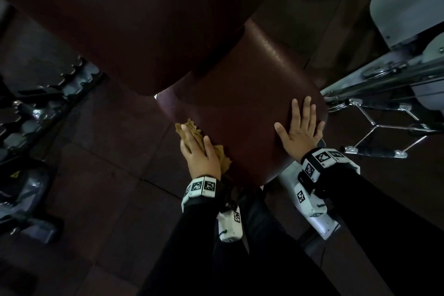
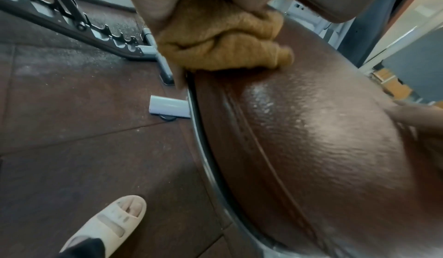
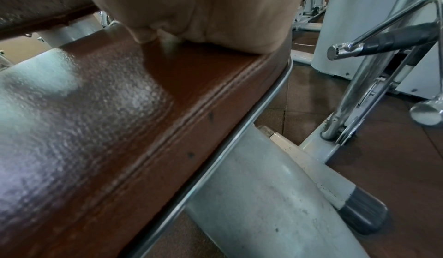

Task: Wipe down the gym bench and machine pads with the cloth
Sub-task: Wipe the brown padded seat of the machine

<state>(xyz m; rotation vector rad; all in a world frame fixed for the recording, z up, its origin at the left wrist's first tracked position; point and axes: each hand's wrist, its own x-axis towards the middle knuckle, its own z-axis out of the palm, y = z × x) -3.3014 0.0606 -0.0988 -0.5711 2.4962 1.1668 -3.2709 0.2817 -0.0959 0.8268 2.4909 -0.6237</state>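
The crumpled mustard-yellow cloth [image 1: 192,138] is pressed under the left hand [image 1: 200,156] at the brown padded seat [image 1: 252,94]'s left edge; the right hand [image 1: 300,127] lies flat, holding nothing. Beyond, the brown backrest pad [image 1: 125,17] probably remains.

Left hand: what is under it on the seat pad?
Under the left hand lies a bunched tan cloth, pressed against the left edge of the brown seat pad. The pad surface beneath the cloth is covered, so its state there cannot be seen.
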